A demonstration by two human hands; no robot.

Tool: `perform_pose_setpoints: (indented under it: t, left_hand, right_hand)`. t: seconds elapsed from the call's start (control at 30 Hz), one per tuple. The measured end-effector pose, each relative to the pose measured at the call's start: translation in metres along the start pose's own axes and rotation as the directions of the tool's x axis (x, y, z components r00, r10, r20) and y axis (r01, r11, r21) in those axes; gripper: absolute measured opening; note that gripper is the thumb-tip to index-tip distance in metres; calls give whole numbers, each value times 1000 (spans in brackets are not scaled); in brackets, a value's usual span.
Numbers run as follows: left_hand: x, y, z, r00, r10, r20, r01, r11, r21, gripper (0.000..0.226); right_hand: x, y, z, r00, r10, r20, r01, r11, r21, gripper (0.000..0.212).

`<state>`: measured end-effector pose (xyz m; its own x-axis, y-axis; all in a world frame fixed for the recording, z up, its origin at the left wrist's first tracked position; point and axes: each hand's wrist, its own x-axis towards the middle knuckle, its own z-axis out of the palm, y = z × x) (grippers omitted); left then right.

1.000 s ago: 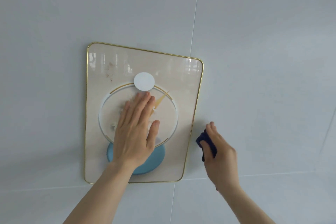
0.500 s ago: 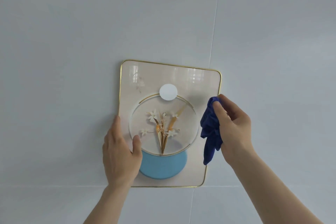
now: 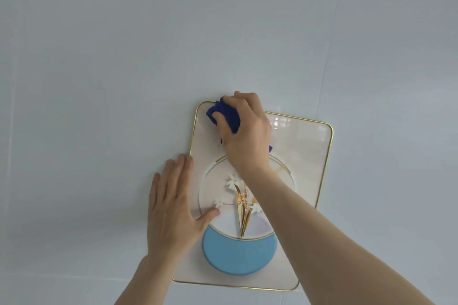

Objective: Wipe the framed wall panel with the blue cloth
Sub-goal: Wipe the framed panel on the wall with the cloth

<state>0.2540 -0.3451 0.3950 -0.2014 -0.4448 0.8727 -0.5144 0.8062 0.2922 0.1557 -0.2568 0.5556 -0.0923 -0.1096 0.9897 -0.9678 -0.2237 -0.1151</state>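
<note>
So the framed wall panel (image 3: 304, 156) is hanging on the pale wall (image 3: 99, 57), gold trim all round, with a flower print and a blue half circle (image 3: 238, 252) low down. I'm pressing the blue cloth (image 3: 226, 115) onto its top left corner, bunched up with my right hand (image 3: 245, 134) curling tight around it. My left hand (image 3: 173, 208) is lying flat and spread across the panel's left edge, gripping nothing, thumb reaching onto the print.
</note>
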Motion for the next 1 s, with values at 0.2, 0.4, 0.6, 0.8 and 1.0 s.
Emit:
perform_pose_setpoints:
  t: [0.2, 0.4, 0.6, 0.8, 1.0]
  left_hand:
    - [-3, -18, 15, 998, 49, -42, -49, 999, -1, 123]
    - [-4, -24, 26, 988, 90, -125, -95, 995, -35, 117]
    - [-4, -26, 29, 983, 96, -154, -104, 994, -45, 115]
    - [-4, -28, 26, 980, 110, -169, -113, 994, -12, 116]
    - [-4, -28, 26, 981, 103, -165, -104, 995, 1, 116]
  right_hand:
    - [-19, 32, 27, 952, -305, 18, 300, 921, -249, 30]
    - [-45, 55, 33, 916, -394, 80, 401, 886, -231, 35]
    - [-86, 65, 28, 877, -442, 187, 474, 858, -195, 34]
    - [-82, 70, 14, 817, -501, 287, 568, 786, -244, 37]
    - [-82, 78, -7, 758, -539, 367, 641, 721, -264, 37]
